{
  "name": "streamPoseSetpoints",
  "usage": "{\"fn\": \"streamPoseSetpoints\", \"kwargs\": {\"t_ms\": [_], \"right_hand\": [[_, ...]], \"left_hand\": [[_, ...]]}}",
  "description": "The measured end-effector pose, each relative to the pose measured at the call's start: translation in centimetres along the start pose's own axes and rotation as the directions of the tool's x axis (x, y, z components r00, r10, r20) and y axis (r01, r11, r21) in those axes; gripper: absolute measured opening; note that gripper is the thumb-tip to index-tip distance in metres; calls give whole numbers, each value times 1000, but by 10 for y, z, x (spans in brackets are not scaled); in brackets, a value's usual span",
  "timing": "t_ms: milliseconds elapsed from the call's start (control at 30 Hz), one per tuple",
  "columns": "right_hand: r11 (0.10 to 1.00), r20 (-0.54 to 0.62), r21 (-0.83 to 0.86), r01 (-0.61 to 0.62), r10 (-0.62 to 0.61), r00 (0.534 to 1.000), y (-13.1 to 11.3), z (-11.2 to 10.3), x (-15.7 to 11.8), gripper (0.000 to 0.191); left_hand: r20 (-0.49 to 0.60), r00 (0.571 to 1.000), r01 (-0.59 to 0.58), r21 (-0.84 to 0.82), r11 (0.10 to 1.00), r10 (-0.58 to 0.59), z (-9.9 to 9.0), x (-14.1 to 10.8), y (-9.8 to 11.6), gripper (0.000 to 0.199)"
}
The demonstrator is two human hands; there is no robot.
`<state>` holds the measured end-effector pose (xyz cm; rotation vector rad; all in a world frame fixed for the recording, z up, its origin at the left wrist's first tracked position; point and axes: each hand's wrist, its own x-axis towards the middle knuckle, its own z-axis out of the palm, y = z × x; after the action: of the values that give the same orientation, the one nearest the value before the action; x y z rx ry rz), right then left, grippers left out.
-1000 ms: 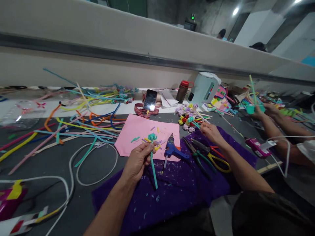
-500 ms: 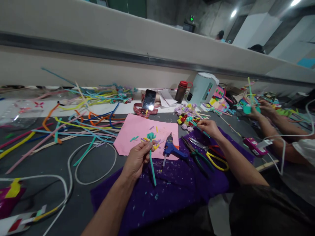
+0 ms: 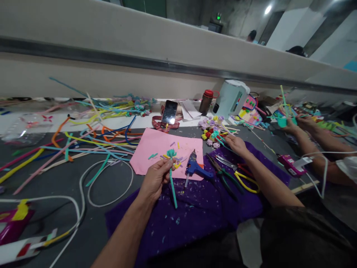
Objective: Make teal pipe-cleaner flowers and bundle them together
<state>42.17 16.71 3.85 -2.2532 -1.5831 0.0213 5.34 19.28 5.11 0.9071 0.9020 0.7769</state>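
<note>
Pinched between the thumb and fingers of my left hand (image 3: 157,175) is a teal pipe-cleaner flower (image 3: 173,186); its looped head points up and its stem hangs down over purple cloth (image 3: 195,219). My right hand (image 3: 237,145) reaches to a pile of pipe-cleaner flowers (image 3: 210,126) in lilac, red and yellow. Its fingertips are closed at the stem of a second teal pipe-cleaner flower (image 3: 215,135), whose head lies against the pile. A blue glue gun (image 3: 195,168) rests on a pink sheet (image 3: 147,149) among short pipe-cleaner snippets, between my hands.
Green-handled pliers (image 3: 227,180) and yellow-handled scissors (image 3: 247,181) lie under my right forearm. Loose pipe cleaners (image 3: 92,143) and a white cable (image 3: 83,197) cover the left side. A phone (image 3: 169,111), red-capped bottle (image 3: 206,102) and kettle (image 3: 231,98) stand behind. A co-worker's hands (image 3: 295,126) are at right.
My right hand has shifted slightly, bringing the second teal flower a little lower against the pile. My left hand keeps its flower almost still. The view has turned slightly.
</note>
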Motion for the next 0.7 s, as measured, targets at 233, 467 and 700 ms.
{"fn": "streamPoseSetpoints", "kwargs": {"t_ms": [233, 467, 700], "right_hand": [[998, -164, -37, 45, -51, 985, -26, -16, -32, 36], [860, 223, 4, 510, -498, 838, -108, -14, -101, 34], [899, 315, -52, 435, -398, 862, -120, 6, -105, 26]], "left_hand": [[19, 1000, -9, -16, 1000, 9, -1, 1, -2, 31], [72, 997, -25, -23, 999, 27, 1, 0, -4, 30], [35, 998, -54, -23, 998, 55, -2, 3, -6, 32]]}}
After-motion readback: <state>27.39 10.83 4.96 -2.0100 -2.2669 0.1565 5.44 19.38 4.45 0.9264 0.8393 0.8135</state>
